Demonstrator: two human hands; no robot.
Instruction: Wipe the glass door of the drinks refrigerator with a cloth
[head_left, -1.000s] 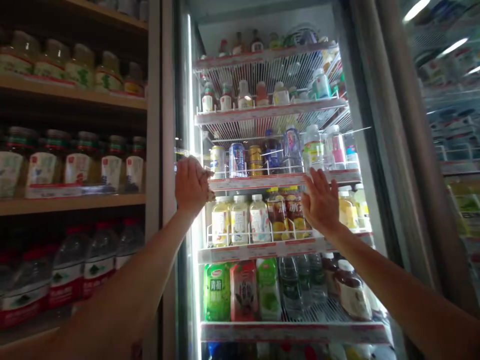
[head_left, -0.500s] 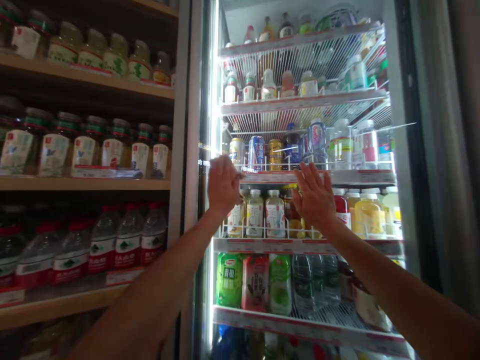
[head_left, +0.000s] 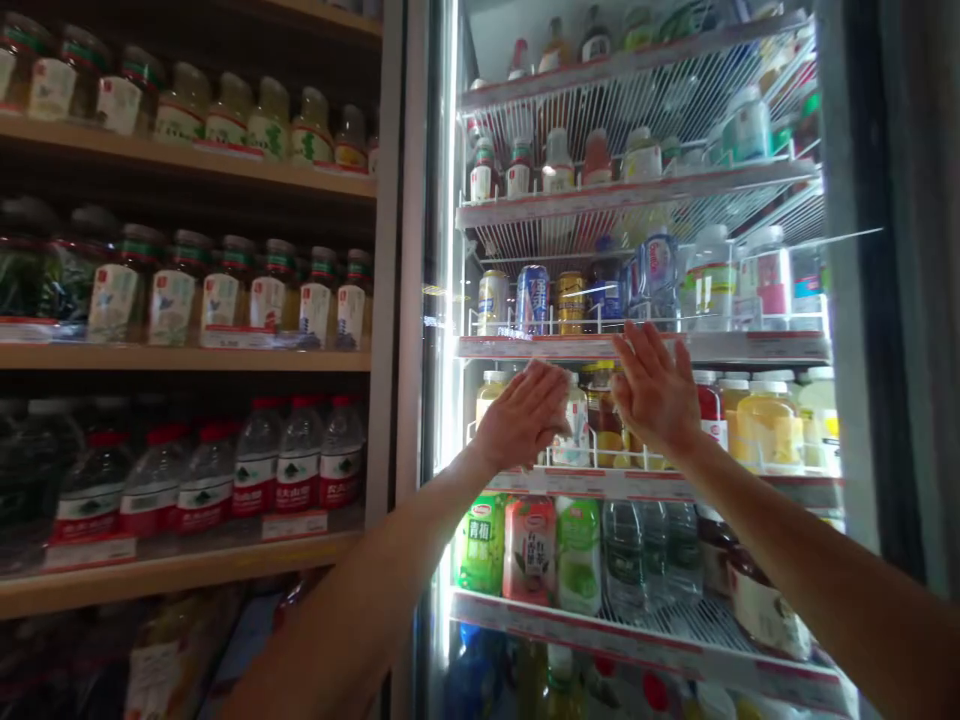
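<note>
My left hand (head_left: 523, 415) reaches toward the drinks fridge, its fingers stretched out close together and angled to the right. It covers part of the row of pale bottles, one white-labelled bottle (head_left: 576, 425) showing beside its fingertips. A small pale patch shows by those fingertips; I cannot make out what it is. My right hand (head_left: 658, 390) is raised flat with its fingers apart, in front of the shelf edge and a jar with yellow contents (head_left: 606, 425). Reflections suggest a glass door before the shelves; whether either palm touches it, I cannot tell.
Left of the fridge, wooden shelves (head_left: 187, 357) carry several rows of jars (head_left: 112, 300) and red-capped water bottles (head_left: 255, 460). Inside the fridge are cans (head_left: 532, 300), green and red drink bottles (head_left: 529, 550) and a lower wire shelf (head_left: 645, 640). A bright light strip (head_left: 452, 300) runs down its left side.
My left hand has moved right and slightly down, closer to my right hand. My right hand stays near the same shelf edge. The whole view has shifted slightly, showing more of the left shelves.
</note>
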